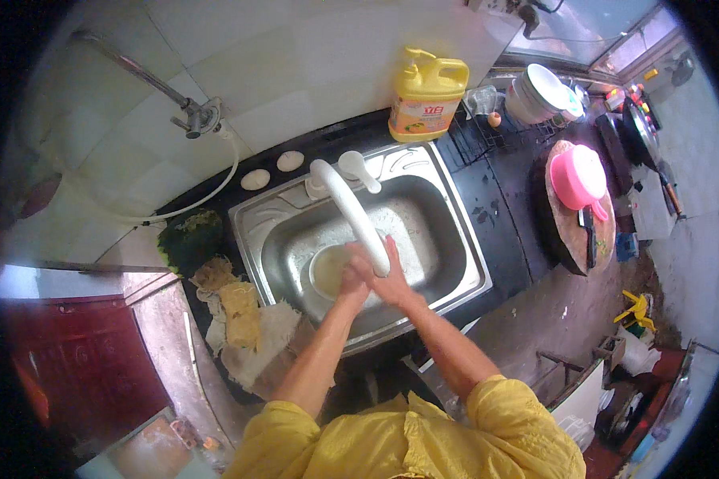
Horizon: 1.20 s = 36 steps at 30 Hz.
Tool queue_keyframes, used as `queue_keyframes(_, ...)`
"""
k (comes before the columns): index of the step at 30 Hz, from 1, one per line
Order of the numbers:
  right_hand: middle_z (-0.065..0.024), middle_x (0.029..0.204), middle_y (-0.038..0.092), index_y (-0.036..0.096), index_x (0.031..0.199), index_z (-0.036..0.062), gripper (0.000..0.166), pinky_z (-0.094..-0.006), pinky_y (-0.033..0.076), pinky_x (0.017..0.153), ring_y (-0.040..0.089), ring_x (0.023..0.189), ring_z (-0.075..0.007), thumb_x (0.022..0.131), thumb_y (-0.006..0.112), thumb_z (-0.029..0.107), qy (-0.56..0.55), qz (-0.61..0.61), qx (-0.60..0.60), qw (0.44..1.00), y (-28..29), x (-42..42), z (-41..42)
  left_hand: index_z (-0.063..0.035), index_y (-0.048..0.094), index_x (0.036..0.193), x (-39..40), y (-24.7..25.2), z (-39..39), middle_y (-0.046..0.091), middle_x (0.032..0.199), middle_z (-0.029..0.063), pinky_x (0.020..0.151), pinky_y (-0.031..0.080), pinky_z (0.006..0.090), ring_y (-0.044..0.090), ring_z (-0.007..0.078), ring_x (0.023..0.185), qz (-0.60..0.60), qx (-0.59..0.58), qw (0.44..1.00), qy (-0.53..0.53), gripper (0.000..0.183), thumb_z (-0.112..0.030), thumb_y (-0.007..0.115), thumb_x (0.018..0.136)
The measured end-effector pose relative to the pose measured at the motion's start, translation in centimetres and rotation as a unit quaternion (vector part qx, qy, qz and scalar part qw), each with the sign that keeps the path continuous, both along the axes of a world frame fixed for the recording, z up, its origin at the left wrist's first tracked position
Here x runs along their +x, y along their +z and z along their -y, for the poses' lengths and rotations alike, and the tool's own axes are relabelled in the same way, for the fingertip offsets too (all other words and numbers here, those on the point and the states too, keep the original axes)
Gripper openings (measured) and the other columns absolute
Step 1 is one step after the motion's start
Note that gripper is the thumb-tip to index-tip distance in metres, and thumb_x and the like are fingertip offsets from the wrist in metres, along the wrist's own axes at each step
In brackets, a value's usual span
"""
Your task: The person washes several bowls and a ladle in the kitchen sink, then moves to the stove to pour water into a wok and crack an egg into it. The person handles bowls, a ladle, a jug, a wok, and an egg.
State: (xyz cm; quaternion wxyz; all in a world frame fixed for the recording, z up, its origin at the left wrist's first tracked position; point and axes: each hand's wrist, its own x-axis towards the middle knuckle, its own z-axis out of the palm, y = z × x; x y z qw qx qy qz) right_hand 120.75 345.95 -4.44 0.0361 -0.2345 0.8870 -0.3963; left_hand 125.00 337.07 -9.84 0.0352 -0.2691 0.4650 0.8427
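Note:
Both my hands are together under the spout of a white faucet (pixel 353 209), over a stainless steel sink (pixel 437 239). My left hand (pixel 355 272) touches my right hand (pixel 390 276) below the spout's end, which partly hides them. Whether anything small is between them cannot be told. A round bowl (pixel 325 272) with cloudy liquid stands in the basin, just left of my hands and partly behind them. The faucet's white handle (pixel 359 169) is at the back rim.
Yellow jug of Liby detergent (pixel 429 99) stands behind the sink. Cloths (pixel 239 311) and a dark green sponge-like mass (pixel 192 239) lie at left. At right, a chopping board (pixel 566 239) holds a pink plastic dipper (pixel 578 176) and a knife (pixel 589 239); stacked bowls (pixel 533 96) stand behind.

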Motion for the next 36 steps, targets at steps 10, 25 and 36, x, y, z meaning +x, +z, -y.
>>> queue_keyframes(10,-0.0251,0.128,0.049,0.055,0.122,0.0035,0.040,-0.0470,0.039,0.096,0.046,0.118,-0.0401,0.092,0.047,0.028,-0.055,-0.041,-0.004,0.998,-4.8,1.0,-0.1,0.0009,0.059,0.114,1.2,-4.3,0.0,0.063,0.105,0.0148,0.087,0.044,0.0372,0.058,0.0239,0.100,0.072,-0.159,0.976,-0.132,0.039,-0.020,0.064,0.082)
queue_keyframes(25,-0.0140,0.115,0.061,0.053,0.118,-0.0019,0.040,-0.0382,0.047,0.095,0.060,0.104,-0.0240,0.099,0.041,0.031,-0.167,0.657,-0.518,0.522,-6.0,-0.2,-6.2,0.0025,0.056,0.113,-1.2,-6.4,3.3,0.059,0.109,0.0134,0.085,0.047,0.0384,0.059,0.0256,0.095,0.113,0.042,0.992,-0.021,0.031,-0.018,0.056,0.090)
queue_keyframes(36,-0.0177,0.125,0.054,0.047,0.124,-0.0016,0.039,-0.0457,0.042,0.101,0.054,0.114,-0.0309,0.099,0.040,0.028,-0.347,0.569,-0.603,0.438,-5.3,2.1,-5.4,0.0108,0.039,0.130,3.1,-0.7,-3.8,0.047,0.126,0.0286,0.109,0.024,0.0440,0.039,0.0413,0.126,-0.016,-0.465,0.885,0.028,0.054,-0.026,0.045,0.091)
